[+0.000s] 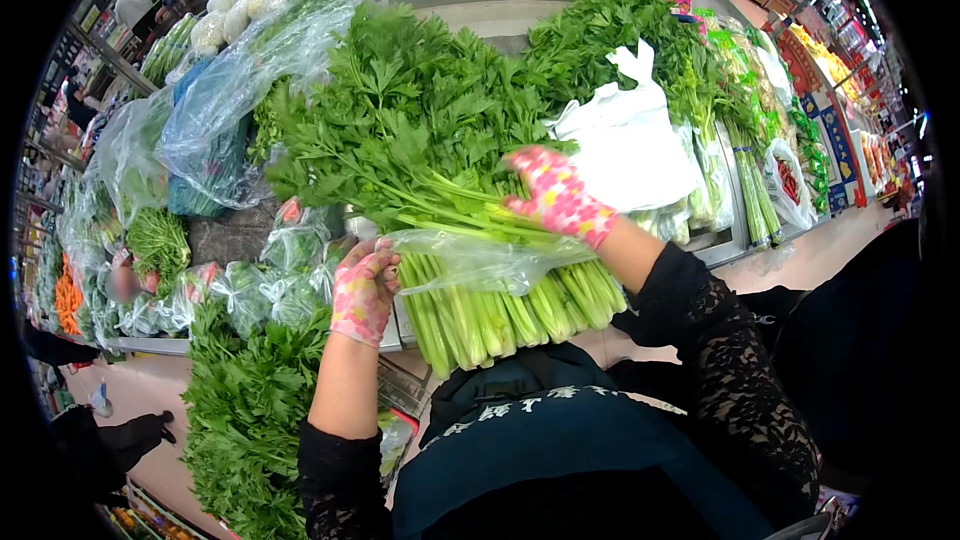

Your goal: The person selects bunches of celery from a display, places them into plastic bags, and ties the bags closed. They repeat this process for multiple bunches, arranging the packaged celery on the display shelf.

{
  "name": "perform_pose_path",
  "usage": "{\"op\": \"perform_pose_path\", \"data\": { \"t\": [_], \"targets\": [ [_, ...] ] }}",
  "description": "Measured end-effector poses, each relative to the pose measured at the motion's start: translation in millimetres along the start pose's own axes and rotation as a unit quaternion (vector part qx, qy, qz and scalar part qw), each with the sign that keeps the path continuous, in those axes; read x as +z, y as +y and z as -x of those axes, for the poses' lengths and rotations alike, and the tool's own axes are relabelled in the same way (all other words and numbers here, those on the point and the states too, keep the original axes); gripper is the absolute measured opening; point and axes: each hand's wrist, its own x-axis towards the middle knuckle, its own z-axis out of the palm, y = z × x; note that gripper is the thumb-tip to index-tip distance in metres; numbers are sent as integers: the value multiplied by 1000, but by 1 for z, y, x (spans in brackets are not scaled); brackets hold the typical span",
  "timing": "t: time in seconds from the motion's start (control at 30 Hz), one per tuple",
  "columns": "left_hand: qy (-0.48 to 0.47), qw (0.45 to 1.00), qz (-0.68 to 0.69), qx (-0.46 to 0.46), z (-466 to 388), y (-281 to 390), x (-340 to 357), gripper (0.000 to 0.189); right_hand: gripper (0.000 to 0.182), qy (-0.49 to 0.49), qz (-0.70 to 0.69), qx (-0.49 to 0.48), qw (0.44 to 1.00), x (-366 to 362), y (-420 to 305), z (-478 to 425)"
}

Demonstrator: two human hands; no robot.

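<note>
Celery stalks lie side by side before me, their cut ends towards my body and their leaves spread over the stand. Across the stalks stretches a clear plastic bag. My left hand, in a pink and yellow patterned glove, pinches the bag's left edge. Gloved alike, my right hand rests over the upper stalks at the right, slightly blurred; whether its fingers grip anything is unclear. White plastic bags lie just beyond it.
Bagged greens and a dark mat lie at the left. More leafy celery rises beside my left forearm. Bundled green stalks and a bag of red chillies lie at the right. Dark-clothed people stand at the lower left and close at the right.
</note>
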Motion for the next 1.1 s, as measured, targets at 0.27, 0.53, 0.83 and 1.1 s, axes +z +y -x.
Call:
{"op": "perform_pose_path", "data": {
  "t": [0.27, 0.53, 0.83, 1.1],
  "targets": [
    [-44, 995, -82, 26, 10, 5, 7, 23, 21, -60, -68, 14, 996, -17, 66, -39],
    [-169, 948, -249, 107, 8, 43, 75, 21, 27, -137, -625, -11, 768, -26, -52, -47],
    [-209, 901, -335, 181, -42, 31, 65, 41, 28, -210, -604, -13, 769, -39, -41, -25],
    [-76, 904, -372, 197, -55, -6, 64, 25, 13, -57, -374, -317, 870, -70, -53, 16]
  ]
}}
